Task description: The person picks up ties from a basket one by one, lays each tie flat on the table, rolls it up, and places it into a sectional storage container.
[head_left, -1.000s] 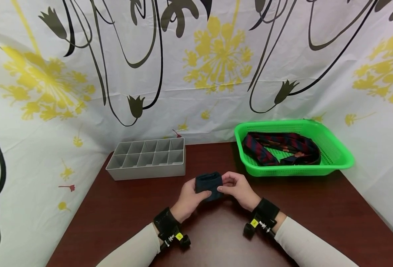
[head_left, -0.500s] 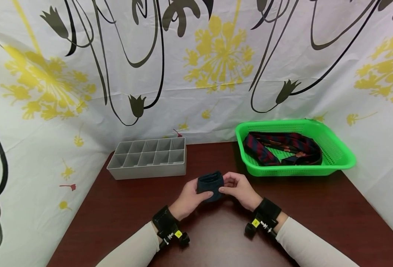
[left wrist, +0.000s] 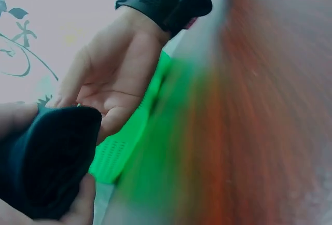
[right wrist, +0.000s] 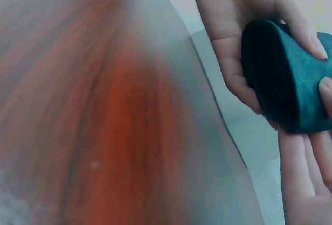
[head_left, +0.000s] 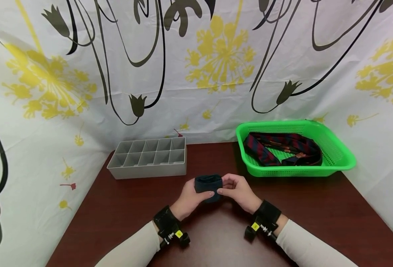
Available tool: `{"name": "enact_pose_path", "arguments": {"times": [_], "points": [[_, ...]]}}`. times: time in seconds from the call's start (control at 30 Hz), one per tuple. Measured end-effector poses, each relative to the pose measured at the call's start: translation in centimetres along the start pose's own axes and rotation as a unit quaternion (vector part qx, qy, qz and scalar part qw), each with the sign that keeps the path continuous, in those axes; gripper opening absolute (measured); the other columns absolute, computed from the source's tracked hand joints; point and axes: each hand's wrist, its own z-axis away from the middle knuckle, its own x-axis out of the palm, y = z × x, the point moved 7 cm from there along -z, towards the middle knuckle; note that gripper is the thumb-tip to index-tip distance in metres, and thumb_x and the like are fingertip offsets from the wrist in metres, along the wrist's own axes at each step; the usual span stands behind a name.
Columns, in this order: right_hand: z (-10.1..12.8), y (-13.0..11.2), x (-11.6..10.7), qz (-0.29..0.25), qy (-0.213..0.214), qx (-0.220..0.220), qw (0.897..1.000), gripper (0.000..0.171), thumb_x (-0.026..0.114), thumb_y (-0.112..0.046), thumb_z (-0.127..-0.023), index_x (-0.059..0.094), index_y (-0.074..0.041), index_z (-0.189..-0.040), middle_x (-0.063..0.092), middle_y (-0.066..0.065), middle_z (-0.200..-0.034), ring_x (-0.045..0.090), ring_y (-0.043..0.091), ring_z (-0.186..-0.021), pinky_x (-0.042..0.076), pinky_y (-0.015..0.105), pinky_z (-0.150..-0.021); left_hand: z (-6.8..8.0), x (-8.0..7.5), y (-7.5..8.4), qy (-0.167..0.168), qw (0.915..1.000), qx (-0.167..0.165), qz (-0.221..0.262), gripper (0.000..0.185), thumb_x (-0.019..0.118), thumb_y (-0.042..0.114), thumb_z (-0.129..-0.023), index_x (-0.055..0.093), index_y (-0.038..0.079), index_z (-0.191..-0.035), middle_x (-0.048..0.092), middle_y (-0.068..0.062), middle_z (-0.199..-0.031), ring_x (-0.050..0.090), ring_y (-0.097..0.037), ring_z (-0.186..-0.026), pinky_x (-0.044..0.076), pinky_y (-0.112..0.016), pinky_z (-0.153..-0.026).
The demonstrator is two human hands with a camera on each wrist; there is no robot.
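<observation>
A dark teal roll of fabric [head_left: 207, 186] is held between both hands above the middle of the table. My left hand [head_left: 187, 199] grips it from the left, thumb across the near side and fingers hidden behind. From the right, my right hand [head_left: 239, 191] pinches its edge between thumb and fingers. In the left wrist view the fabric [left wrist: 21, 157] looks like a tube with a dark opening. The right wrist view shows the fabric's [right wrist: 311, 93] rounded end, with fingers on several sides of it.
A grey divided organizer box [head_left: 154, 171] stands at the back left of the dark red-brown table [head_left: 123, 218]. At the back right is a green plastic basket [head_left: 293, 171] holding dark red-and-navy striped fabric strips [head_left: 264, 152]. A patterned cloth [head_left: 169, 85] hangs behind the table.
The roll's folded top layers, bunched half a second ago, now spread into a rounder opening. Both hands keep their hold and have shifted only slightly.
</observation>
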Motion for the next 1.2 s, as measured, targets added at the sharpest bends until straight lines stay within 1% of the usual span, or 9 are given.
{"name": "enact_pose_path", "arguments": {"times": [0.1, 0.23, 0.3, 0.4, 0.63, 0.8, 0.93, 1.07, 1.2], "points": [[0.0, 0.0, -0.4, 0.047, 0.034, 0.008, 0.998, 0.032, 0.082, -0.001, -0.090, 0.066, 0.003, -0.118, 0.070, 0.005, -0.101, 0.070, 0.010, -0.085, 0.060, 0.024, -0.078, -0.2, -0.3, 0.0, 0.026, 0.9992, 0.004, -0.030, 0.054, 0.081, 0.022, -0.095, 0.060, 0.007, -0.143, 0.069, -0.012, -0.137, 0.067, -0.023, -0.120, 0.055, -0.044, -0.110], [0.0, 0.0, -0.4, 0.063, 0.038, 0.011, 0.997, 0.053, 0.081, 0.000, -0.090, 0.060, 0.000, -0.138, 0.066, 0.016, -0.119, 0.068, 0.012, -0.093, 0.059, 0.023, -0.080, -0.2, -0.3, -0.1, 0.020, 0.9991, 0.002, -0.039, 0.056, 0.081, 0.021, -0.094, 0.060, 0.006, -0.143, 0.069, -0.013, -0.138, 0.067, -0.024, -0.122, 0.055, -0.045, -0.109], [0.0, -0.1, -0.3, 0.058, 0.031, 0.014, 0.998, 0.054, 0.080, 0.001, -0.090, 0.060, 0.000, -0.140, 0.067, 0.019, -0.121, 0.068, 0.014, -0.094, 0.059, 0.024, -0.081, -0.3, -0.3, -0.3, 0.014, 0.9993, -0.004, -0.036, 0.056, 0.081, 0.020, -0.095, 0.058, 0.005, -0.144, 0.068, -0.013, -0.139, 0.066, -0.024, -0.122, 0.055, -0.043, -0.109], [-0.1, -0.3, -0.2, 0.065, 0.026, 0.008, 0.998, 0.042, 0.081, 0.000, -0.090, 0.067, 0.001, -0.129, 0.071, 0.018, -0.111, 0.069, 0.015, -0.090, 0.059, 0.025, -0.080, -0.4, -0.3, -0.3, 0.018, 0.9991, -0.005, -0.039, 0.056, 0.081, 0.020, -0.094, 0.056, 0.004, -0.142, 0.067, -0.015, -0.138, 0.066, -0.026, -0.122, 0.057, -0.043, -0.107], [0.2, -0.4, -1.0, 0.083, 0.054, 0.002, 0.995, 0.026, 0.081, 0.002, -0.088, 0.071, 0.000, -0.111, 0.073, 0.014, -0.100, 0.068, 0.016, -0.083, 0.058, 0.025, -0.075, -0.4, 0.0, 0.5, 0.048, 0.9907, 0.030, -0.124, 0.056, 0.085, 0.027, -0.090, 0.061, 0.009, -0.138, 0.069, -0.010, -0.133, 0.067, -0.023, -0.120, 0.057, -0.041, -0.104], [0.4, 0.2, -0.9, 0.012, 0.068, 0.008, 0.998, 0.027, 0.078, 0.004, -0.090, 0.067, 0.006, -0.114, 0.072, 0.000, -0.094, 0.066, 0.011, -0.083, 0.057, 0.023, -0.076, -0.2, -0.1, 0.4, 0.048, 0.9963, 0.034, -0.063, 0.062, 0.085, 0.016, -0.089, 0.054, 0.013, -0.143, 0.067, -0.009, -0.138, 0.065, -0.023, -0.124, 0.056, -0.034, -0.105], [0.6, 0.4, 0.2, -0.081, 0.041, 0.009, 0.996, 0.025, 0.075, 0.002, -0.094, 0.066, -0.001, -0.117, 0.071, -0.004, -0.096, 0.069, 0.009, -0.084, 0.061, 0.025, -0.078, 0.0, -0.6, 0.6, 0.062, 0.9975, 0.028, -0.019, 0.058, 0.081, 0.009, -0.090, 0.050, 0.012, -0.139, 0.067, -0.013, -0.135, 0.067, -0.024, -0.116, 0.060, -0.032, -0.097], [0.6, 0.4, 0.7, -0.120, 0.015, -0.002, 0.993, 0.025, 0.070, -0.001, -0.099, 0.064, -0.014, -0.120, 0.068, -0.002, -0.097, 0.072, 0.009, -0.085, 0.064, 0.030, -0.081, -0.4, -2.8, 1.5, 0.128, 0.9914, 0.026, -0.012, 0.063, 0.074, 0.001, -0.081, 0.050, 0.005, -0.139, 0.064, -0.018, -0.131, 0.062, -0.025, -0.106, 0.056, -0.028, -0.085], [0.4, 1.0, 0.0, -0.147, 0.023, 0.015, 0.989, 0.023, 0.064, -0.003, -0.103, 0.062, -0.014, -0.123, 0.067, -0.002, -0.096, 0.074, 0.011, -0.087, 0.064, 0.030, -0.082, -1.0, -8.5, 3.4, 0.222, 0.9748, 0.014, 0.012, 0.075, 0.069, -0.005, -0.075, 0.045, 0.000, -0.146, 0.056, -0.025, -0.143, 0.055, -0.031, -0.119, 0.051, -0.035, -0.092]]}}
